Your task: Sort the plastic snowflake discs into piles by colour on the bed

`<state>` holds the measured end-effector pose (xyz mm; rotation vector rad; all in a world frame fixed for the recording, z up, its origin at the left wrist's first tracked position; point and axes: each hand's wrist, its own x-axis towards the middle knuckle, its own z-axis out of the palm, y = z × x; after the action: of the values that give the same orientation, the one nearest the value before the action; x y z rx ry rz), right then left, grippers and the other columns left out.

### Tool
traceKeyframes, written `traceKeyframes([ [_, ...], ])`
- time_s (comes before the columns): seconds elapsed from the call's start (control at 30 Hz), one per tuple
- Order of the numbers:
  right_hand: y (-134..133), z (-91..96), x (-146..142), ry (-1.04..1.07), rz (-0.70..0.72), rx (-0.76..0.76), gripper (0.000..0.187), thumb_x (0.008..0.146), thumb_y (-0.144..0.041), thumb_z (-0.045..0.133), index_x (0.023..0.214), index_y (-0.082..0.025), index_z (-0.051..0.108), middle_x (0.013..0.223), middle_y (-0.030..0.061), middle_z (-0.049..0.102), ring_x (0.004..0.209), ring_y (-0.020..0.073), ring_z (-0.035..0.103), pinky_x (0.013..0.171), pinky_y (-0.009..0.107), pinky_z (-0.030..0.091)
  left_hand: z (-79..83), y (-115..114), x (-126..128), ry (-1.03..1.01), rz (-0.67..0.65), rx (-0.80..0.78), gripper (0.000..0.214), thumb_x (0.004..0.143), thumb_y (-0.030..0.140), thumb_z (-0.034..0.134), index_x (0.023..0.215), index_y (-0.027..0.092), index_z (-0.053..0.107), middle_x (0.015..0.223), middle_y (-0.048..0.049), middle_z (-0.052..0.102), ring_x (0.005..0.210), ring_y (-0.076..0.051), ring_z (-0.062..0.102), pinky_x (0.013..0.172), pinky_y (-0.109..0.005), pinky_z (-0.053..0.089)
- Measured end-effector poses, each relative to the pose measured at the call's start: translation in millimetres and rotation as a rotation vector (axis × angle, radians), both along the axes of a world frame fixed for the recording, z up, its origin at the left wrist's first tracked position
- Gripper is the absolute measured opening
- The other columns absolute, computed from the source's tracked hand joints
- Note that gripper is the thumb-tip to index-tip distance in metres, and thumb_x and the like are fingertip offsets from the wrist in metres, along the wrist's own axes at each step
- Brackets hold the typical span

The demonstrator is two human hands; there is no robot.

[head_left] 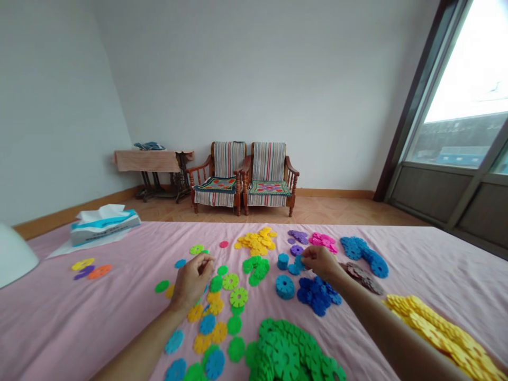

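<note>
My left hand (194, 278) hovers over the left part of the spread, fingers curled together; whether anything is between them is hidden. Below and beside it lie loose snowflake discs: an orange disc (215, 307), a lime disc (238, 297), a green disc (234, 325) and a blue disc (207, 324). My right hand (320, 262) is closed at the fingertips on a light blue snowflake disc (299, 262), among small light blue stacks. Nearer to me stand a larger light blue stack (284, 286) and a dark blue pile (317, 295).
On the pink cloth (99, 323) lie a green pile (293, 352), yellow rows (444, 333), a yellow pile (256, 242), pink discs (323, 242), brown discs (362, 278) and a blue row (365, 256). A tissue pack (105, 227) is at left. Two chairs (270, 180) stand beyond.
</note>
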<state>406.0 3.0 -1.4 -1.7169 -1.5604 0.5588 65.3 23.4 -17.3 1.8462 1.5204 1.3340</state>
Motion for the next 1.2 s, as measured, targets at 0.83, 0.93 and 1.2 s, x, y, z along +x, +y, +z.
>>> traceKeyframes([
  [0.83,-8,-0.1,-15,-0.387,0.066,0.074,0.031,0.069,-0.021,0.060,0.100,-0.016,0.065,0.098,0.0072,0.069,0.095,0.0232,0.059,0.081,0.032,0.040,-3.9,2,-1,0.057,-0.017,-0.018,0.017,0.075,0.032,0.053,0.081,0.020,0.063,0.062,0.0010,0.066,0.058,-0.018,0.063,0.053,-0.023,0.048],
  [0.93,-11,-1.6,-21,-0.439,0.088,0.081,0.040,0.068,-0.024,0.064,0.107,-0.017,0.062,0.104,0.0080,0.068,0.103,0.0278,0.054,0.086,0.038,0.035,-5.4,2,-1,0.094,-0.011,-0.017,0.020,0.076,0.033,0.050,0.081,0.019,0.063,0.061,0.0010,0.065,0.058,-0.017,0.063,0.053,-0.023,0.048],
  [1.2,-15,-3.7,-28,-0.497,0.118,0.071,0.044,0.071,-0.023,0.059,0.114,-0.017,0.058,0.101,0.0083,0.069,0.099,0.0287,0.055,0.085,0.041,0.033,-7.1,4,-2,0.111,-0.008,-0.011,0.020,0.076,0.033,0.050,0.082,0.019,0.062,0.062,0.0011,0.066,0.059,-0.017,0.064,0.054,-0.023,0.049],
])
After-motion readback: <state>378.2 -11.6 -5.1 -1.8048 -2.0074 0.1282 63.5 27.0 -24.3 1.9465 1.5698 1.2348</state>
